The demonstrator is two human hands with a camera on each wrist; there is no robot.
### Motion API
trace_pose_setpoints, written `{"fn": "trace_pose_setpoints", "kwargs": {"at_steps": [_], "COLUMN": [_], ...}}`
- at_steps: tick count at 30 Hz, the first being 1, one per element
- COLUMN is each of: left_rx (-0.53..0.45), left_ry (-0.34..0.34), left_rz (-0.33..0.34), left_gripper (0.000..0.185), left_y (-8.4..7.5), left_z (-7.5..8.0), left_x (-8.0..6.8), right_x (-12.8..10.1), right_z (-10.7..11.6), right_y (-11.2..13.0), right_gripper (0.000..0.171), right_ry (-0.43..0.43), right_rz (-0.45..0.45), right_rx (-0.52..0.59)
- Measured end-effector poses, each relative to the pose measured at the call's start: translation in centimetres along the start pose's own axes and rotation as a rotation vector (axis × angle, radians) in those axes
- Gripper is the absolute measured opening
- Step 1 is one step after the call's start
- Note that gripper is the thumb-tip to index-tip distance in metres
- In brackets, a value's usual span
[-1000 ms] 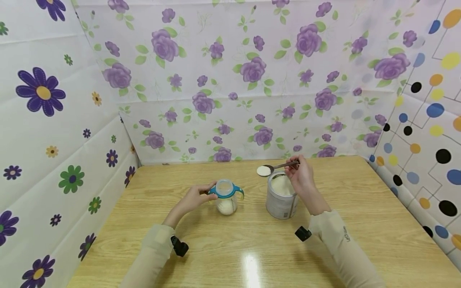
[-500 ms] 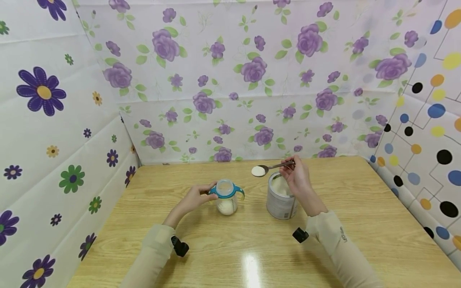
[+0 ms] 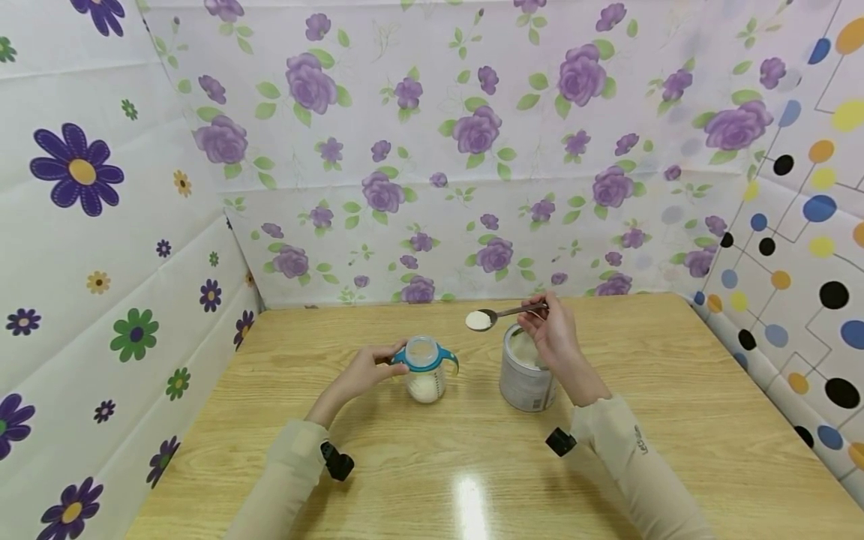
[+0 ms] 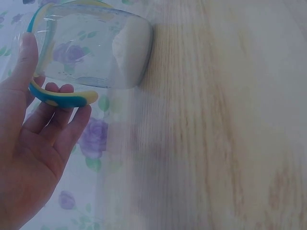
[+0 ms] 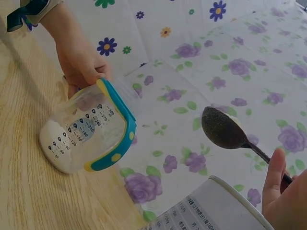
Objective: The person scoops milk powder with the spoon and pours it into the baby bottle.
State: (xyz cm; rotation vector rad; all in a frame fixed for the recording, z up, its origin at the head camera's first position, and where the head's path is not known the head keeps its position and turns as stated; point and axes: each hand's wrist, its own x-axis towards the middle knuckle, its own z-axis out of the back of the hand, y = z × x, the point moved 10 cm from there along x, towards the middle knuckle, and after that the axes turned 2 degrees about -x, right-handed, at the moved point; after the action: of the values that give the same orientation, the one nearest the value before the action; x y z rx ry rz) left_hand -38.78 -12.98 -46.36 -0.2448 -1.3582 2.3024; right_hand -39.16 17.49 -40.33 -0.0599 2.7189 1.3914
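Observation:
A clear baby bottle (image 3: 424, 379) with a blue and yellow two-handled collar stands on the table, uncapped, white powder at its bottom. My left hand (image 3: 364, 369) grips its left handle; in the left wrist view fingers (image 4: 72, 127) curl round that handle (image 4: 64, 99). My right hand (image 3: 555, 330) pinches the handle of a dark spoon (image 3: 496, 315) heaped with pale powder (image 3: 478, 321). The spoon's bowl is in the air between the bottle and an opened tin (image 3: 526, 384) of the same pale powder. My right hand overlaps the tin's rim in the head view.
The wooden table (image 3: 432, 465) carries the bottle and tin. A flowered cloth (image 3: 432, 187) hangs along the back, with patterned cloths at the left (image 3: 135, 262) and right (image 3: 776, 262). A small black camera sits on each wrist.
My right hand has carried the loaded spoon a little left, away from above the tin's back rim and closer to the bottle. The left hand and bottle have stayed put.

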Motion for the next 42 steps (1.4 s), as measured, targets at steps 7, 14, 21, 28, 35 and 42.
{"fn": "trace_pose_setpoints", "kwargs": {"at_steps": [7, 14, 21, 28, 35, 42], "left_rx": [-0.004, 0.001, 0.01, -0.001, -0.006, -0.004], "left_ry": [-0.006, -0.01, -0.01, -0.005, 0.007, 0.004], "left_rz": [0.02, 0.013, 0.015, 0.02, 0.02, 0.029], "left_gripper": [0.064, 0.063, 0.064, 0.065, 0.066, 0.067], "left_y": [0.0, -0.1, 0.0, 0.0, 0.0, 0.1], "left_z": [0.0, 0.1, 0.2, 0.1, -0.1, -0.1], "left_x": [-0.1, -0.1, 0.1, 0.1, 0.0, 0.0], "right_x": [0.0, -0.2, -0.4, -0.3, -0.4, -0.5], "right_z": [-0.6, -1.1, -1.5, -1.8, -2.1, -2.5], "right_y": [-0.1, -0.5, -0.5, -0.9, -1.4, -1.7], "right_gripper": [0.039, 0.039, 0.037, 0.038, 0.038, 0.036], "right_ry": [0.033, 0.072, 0.101, 0.128, 0.151, 0.169], "right_rz": [0.002, -0.008, -0.003, -0.005, -0.004, -0.015], "right_rx": [-0.01, -0.035, -0.059, -0.103, -0.102, -0.11]}}
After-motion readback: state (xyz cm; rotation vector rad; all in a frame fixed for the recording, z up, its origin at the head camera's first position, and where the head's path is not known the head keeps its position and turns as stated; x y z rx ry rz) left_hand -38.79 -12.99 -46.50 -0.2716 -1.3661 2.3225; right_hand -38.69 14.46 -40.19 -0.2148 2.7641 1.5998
